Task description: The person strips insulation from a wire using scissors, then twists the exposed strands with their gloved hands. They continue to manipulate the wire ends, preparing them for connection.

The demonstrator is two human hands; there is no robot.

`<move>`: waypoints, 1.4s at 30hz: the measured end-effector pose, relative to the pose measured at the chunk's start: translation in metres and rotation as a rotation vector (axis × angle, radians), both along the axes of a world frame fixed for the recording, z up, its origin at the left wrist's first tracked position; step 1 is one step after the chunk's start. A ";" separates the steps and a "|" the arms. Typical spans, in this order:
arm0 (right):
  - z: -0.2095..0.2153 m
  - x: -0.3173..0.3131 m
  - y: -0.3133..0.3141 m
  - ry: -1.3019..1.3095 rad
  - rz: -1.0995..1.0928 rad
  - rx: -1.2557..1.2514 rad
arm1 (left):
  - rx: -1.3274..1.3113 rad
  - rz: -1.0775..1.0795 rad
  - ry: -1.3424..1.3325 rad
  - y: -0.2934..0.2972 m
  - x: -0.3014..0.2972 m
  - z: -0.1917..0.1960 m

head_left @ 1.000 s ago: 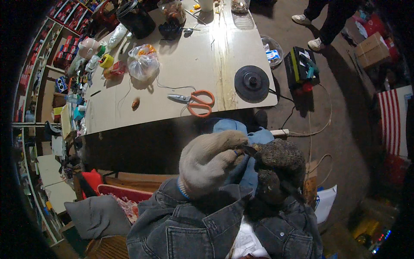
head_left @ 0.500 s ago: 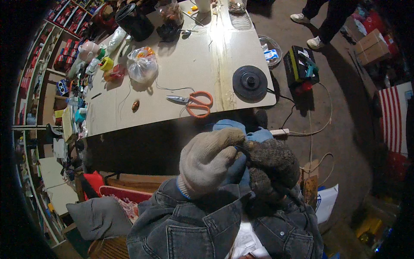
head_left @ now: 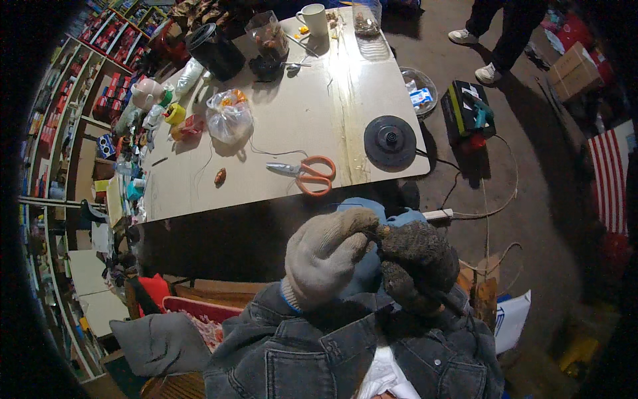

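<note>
My left hand (head_left: 327, 256), in a pale knitted glove, is closed with its fingertips pinched together. My right hand (head_left: 420, 256), in a dark grey knitted glove, is closed too, its fingers bent against the left fingertips. Something small and dark sits between the two hands, but the gloves hide what it is. Both hands are above my lap, just off the table's near edge. Orange-handled scissors (head_left: 309, 173) lie on the table ahead of them, blades pointing left. Left of the scissors is a small brown object (head_left: 220, 177), with thin dark thread (head_left: 272, 151) behind.
On the table (head_left: 299, 113) stand a round black base (head_left: 390, 143), a knotted plastic bag (head_left: 229, 118), a black container (head_left: 216, 52) and a white mug (head_left: 312, 20). A black-and-yellow box (head_left: 468, 112) rests on the floor at right. Another person's legs (head_left: 506, 33) show beyond. Packed shelves (head_left: 60, 133) line the left.
The view has shifted a little, so the table and its things sit lower and further right. My two gloved hands stay together, with slight finger movement.
</note>
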State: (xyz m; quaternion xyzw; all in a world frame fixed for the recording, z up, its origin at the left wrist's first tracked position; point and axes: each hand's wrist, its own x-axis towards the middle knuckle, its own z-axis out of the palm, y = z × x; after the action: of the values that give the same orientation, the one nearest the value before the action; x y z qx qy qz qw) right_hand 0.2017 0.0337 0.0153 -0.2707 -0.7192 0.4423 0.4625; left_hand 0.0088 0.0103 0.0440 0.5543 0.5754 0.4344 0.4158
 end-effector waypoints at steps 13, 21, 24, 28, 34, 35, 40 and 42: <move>-0.002 0.003 -0.004 0.010 0.095 -0.105 | 0.021 0.001 0.044 -0.004 -0.001 0.006; -0.006 0.008 -0.004 -0.101 0.101 0.010 | -0.125 0.106 -0.123 -0.010 0.005 0.003; -0.004 0.008 -0.005 -0.186 0.096 0.040 | -0.096 0.092 -0.215 -0.008 0.006 0.001; -0.001 0.005 -0.003 -0.209 0.095 0.047 | -0.190 0.078 -0.321 -0.008 0.007 0.003; 0.005 0.009 0.003 -0.282 0.193 -0.063 | -0.281 0.174 -0.716 -0.012 0.012 0.008; 0.006 0.008 0.000 -0.243 0.154 -0.096 | -0.273 0.163 -0.692 -0.012 0.011 0.008; 0.007 0.008 -0.005 -0.203 0.079 0.075 | -0.201 0.090 -0.571 -0.012 0.008 0.007; 0.006 0.009 -0.005 -0.184 0.048 0.140 | -0.211 0.094 -0.568 -0.012 0.008 0.006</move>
State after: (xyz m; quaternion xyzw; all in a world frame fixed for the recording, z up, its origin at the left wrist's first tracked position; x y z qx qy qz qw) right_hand 0.2103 0.0286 0.0212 -0.2600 -0.7941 0.3749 0.4015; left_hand 0.0170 -0.0017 0.0503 0.3371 0.5033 0.5285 0.5948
